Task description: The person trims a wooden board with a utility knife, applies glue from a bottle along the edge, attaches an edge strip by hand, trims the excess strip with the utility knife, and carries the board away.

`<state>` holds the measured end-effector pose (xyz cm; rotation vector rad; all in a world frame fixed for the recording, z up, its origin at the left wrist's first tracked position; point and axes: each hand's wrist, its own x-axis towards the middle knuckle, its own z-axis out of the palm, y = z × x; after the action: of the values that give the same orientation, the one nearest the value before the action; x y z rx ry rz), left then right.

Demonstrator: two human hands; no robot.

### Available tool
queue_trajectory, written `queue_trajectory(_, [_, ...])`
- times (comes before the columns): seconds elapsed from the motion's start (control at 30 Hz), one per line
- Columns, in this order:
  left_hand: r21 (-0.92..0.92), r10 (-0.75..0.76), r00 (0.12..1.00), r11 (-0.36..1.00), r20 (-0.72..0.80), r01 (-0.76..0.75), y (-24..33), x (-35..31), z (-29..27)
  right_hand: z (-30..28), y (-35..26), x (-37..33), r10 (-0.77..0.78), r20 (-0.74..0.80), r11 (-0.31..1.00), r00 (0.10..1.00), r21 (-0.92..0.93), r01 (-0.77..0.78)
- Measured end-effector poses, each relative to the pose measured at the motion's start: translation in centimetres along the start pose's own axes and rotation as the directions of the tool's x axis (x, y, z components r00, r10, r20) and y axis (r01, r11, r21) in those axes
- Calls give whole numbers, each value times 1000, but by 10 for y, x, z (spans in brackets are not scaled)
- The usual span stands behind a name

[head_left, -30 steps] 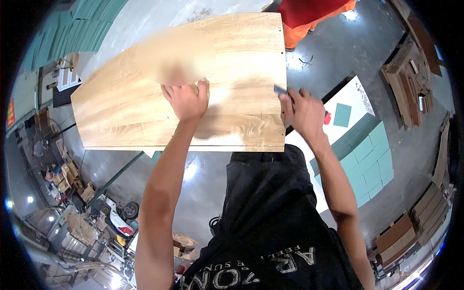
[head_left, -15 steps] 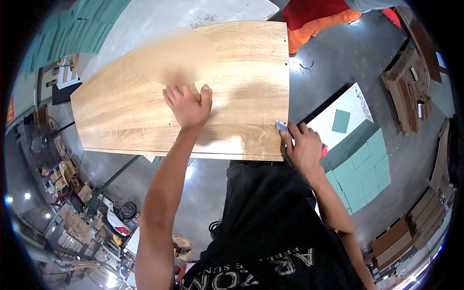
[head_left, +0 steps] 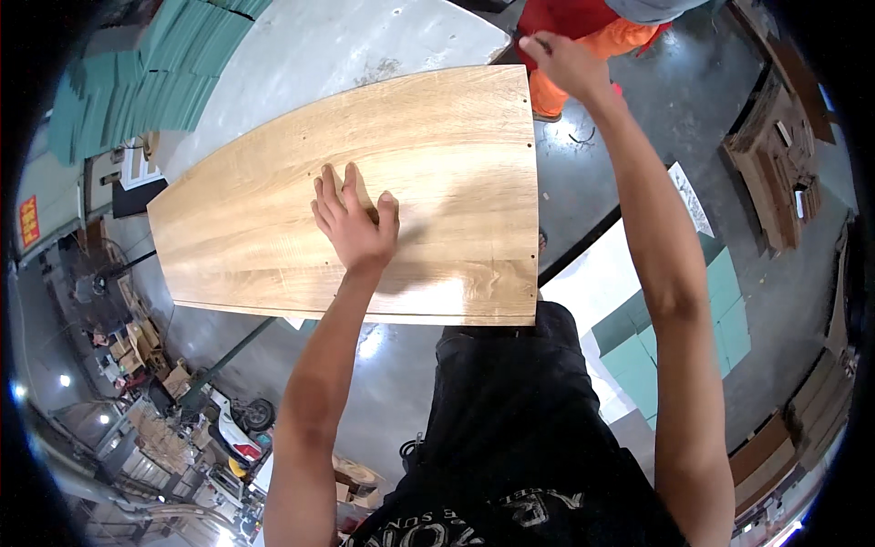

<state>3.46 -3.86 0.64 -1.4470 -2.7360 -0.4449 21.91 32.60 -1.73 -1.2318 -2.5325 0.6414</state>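
A long wood-grain panel (head_left: pixel 447 196) with a curved far edge lies in front of me, with small dark holes near its right end. My left hand (head_left: pixel 354 223) rests flat on the middle of it, fingers spread. My right hand (head_left: pixel 572 68) is closed just beyond the panel's far right corner. What looks like a utility knife is in its grip, mostly hidden by the hand; a bit of red (head_left: pixel 617 89) shows beside the wrist.
Under the panel's far side is a white, scuffed tabletop (head_left: pixel 319 41). Green sheets (head_left: pixel 155 77) are stacked at far left. Green blocks (head_left: pixel 629 365) stand on the right, partly behind my forearm. A person in orange trousers (head_left: pixel 551 96) stands beyond the far right corner.
My right hand has moved from the panel's near right corner up to its far right corner. My left hand stays on the panel, which appears slightly lower in view.
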Motion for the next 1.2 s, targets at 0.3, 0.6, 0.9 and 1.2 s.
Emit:
queue_trajectory(0.3, [50, 15, 1000, 999, -11, -15, -6, -1, -6, 11, 8, -19, -8, 70, 558, 998, 828, -53])
queue_trajectory(0.6, [52, 30, 999, 998, -14, -29, -9, -4, -6, -6, -17, -119, -594, -147, 800, 791, -7, 600])
queue_trajectory(0.9, [73, 21, 1000, 997, -16, -19, -3, -2, 3, -21, -52, -405, -552, 309, 822, 775, 357, 443])
queue_trajectory(1.2, [130, 97, 990, 988, -102, -83, -11, 10, 11, -36, -67, -423, 80, 189, 763, 979, 620, -182])
